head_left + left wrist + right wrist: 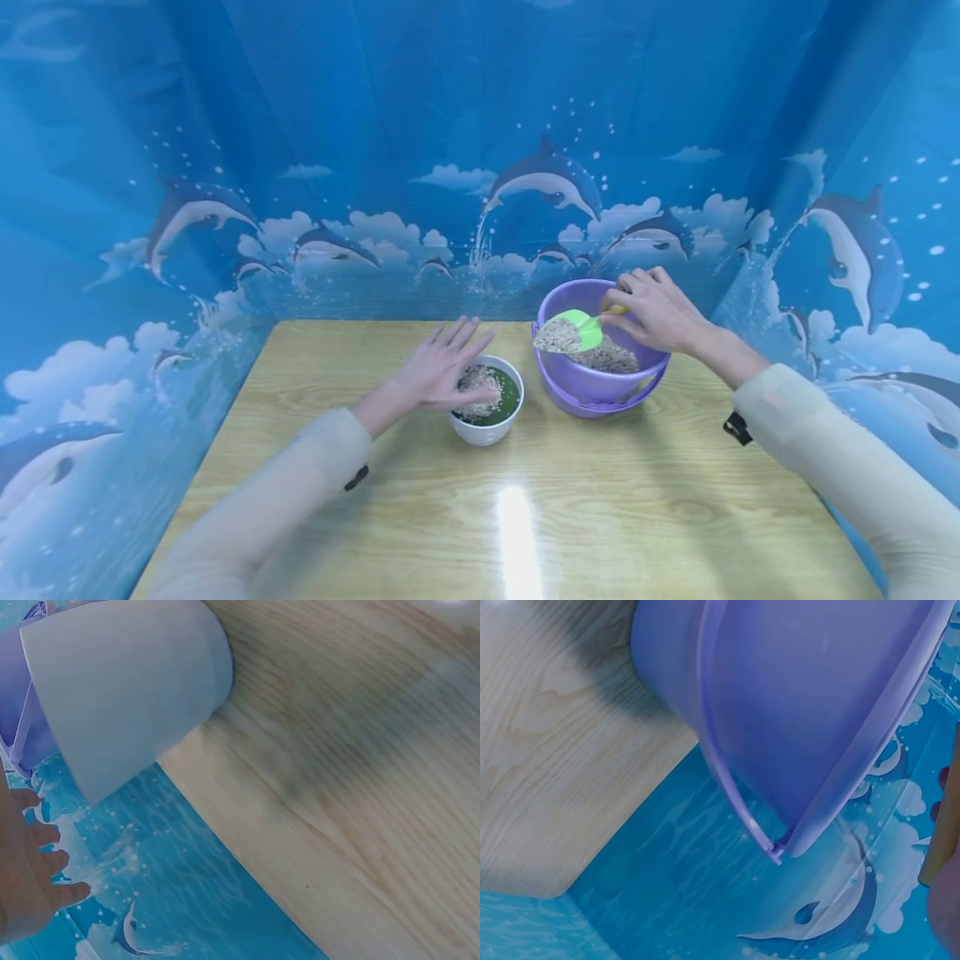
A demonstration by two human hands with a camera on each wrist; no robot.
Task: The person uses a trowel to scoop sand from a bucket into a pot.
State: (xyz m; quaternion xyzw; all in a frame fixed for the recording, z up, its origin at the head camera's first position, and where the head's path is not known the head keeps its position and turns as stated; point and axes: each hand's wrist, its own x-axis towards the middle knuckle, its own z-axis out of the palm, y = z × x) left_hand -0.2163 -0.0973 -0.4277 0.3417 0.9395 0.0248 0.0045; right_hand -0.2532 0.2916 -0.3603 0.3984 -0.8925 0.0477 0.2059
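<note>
My right hand [651,308] grips the yellow handle [617,310] of a small green toy shovel [588,330] above a purple bucket [553,367]. Pale, sand-like grains [557,335] heap on the shovel's blade, and more of them [609,357] lie inside the bucket. Fingers spread, my left hand [442,367] reaches over the left rim of a white bowl [483,435]. Inside, the bowl is dark green [510,393], with a pile of pale grains [480,392] partly hidden by the left thumb. In the right wrist view, only the handle's end [939,840] shows beside the hand.
Bowl and bucket stand side by side on a wooden table [420,508], near its back edge. The bucket's purple carrying handle [739,806] hangs down along its side. A blue dolphin-print curtain [390,167] surrounds the table at the back and sides.
</note>
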